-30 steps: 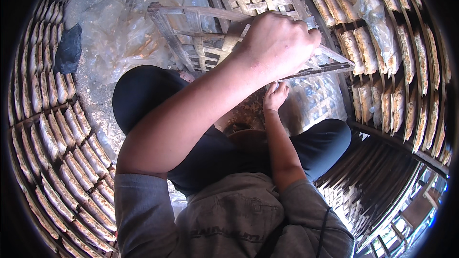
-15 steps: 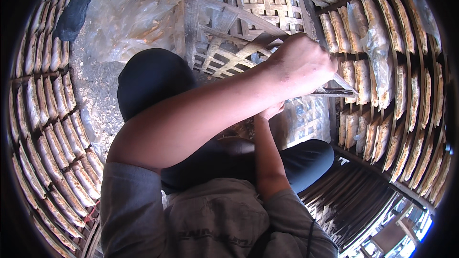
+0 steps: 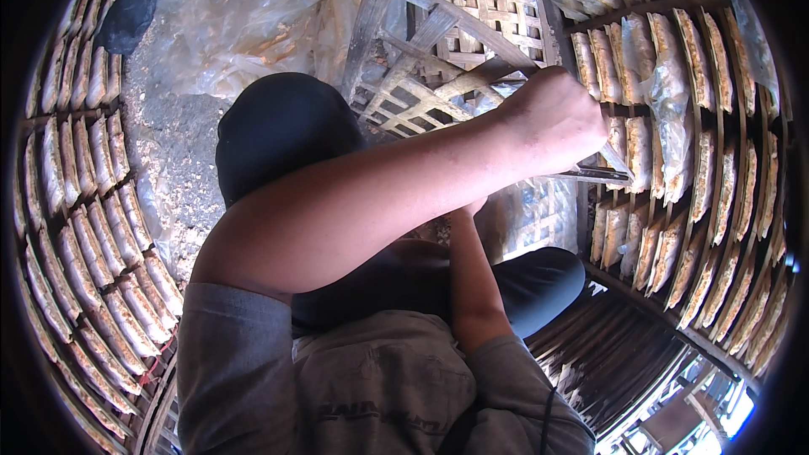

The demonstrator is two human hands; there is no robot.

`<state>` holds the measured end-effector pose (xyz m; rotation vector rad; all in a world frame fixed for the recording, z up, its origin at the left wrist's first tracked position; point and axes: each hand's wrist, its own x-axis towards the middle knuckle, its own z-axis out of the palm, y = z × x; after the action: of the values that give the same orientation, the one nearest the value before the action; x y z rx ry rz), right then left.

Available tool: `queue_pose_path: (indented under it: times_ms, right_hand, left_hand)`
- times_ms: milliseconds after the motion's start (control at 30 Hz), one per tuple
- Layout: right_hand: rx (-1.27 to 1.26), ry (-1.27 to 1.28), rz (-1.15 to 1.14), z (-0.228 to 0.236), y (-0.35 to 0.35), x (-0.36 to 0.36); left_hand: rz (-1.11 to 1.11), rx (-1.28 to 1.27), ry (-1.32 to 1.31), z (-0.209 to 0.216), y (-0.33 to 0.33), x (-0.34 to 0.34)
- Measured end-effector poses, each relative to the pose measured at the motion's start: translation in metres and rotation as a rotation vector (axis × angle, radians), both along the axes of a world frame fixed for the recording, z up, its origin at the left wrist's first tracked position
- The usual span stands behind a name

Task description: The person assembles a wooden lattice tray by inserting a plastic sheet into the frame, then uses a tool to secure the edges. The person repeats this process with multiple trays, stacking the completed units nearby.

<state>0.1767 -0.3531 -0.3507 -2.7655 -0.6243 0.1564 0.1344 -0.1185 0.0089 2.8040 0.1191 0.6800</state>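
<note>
My left arm crosses in front of me toward the right, its hand (image 3: 563, 122) closed in a fist around the edge of a wooden-framed woven bamboo tray (image 3: 438, 32). The tray is tilted, with wide gaps between its strips and one corner jutting out to the right beyond the fist. Beneath the left forearm is my right hand (image 3: 474, 206); only its wrist side shows, and its fingers are hidden. Next to it, a plastic-covered woven tray (image 3: 539, 219) lies by my right knee.
On the right stand racks of pale slabs (image 3: 708, 177) with brown edges, and more slabs (image 3: 88, 244) fill racks at left. Crumpled clear plastic sheets (image 3: 253, 17) cover the far floor. Another woven panel (image 3: 493, 0) leans at the back, and a black bag (image 3: 133, 13) lies far left.
My left hand and the bamboo tray have shifted slightly to the right, and the tray's far corner has risen in view. My right hand is more covered by the left forearm.
</note>
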Motion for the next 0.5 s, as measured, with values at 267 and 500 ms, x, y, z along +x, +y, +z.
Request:
queue_pose_path:
  times_ms: [267, 500]
  right_hand:
    - [-0.046, -0.025, -0.119, 0.05, 0.011, -0.019]
    - [0.115, 0.054, -0.132, 0.042, 0.003, -0.025]
  left_hand:
    - [0.025, 0.013, 0.019, 0.003, -0.003, 0.004]
    - [0.072, -0.009, -0.016, -0.001, -0.009, 0.007]
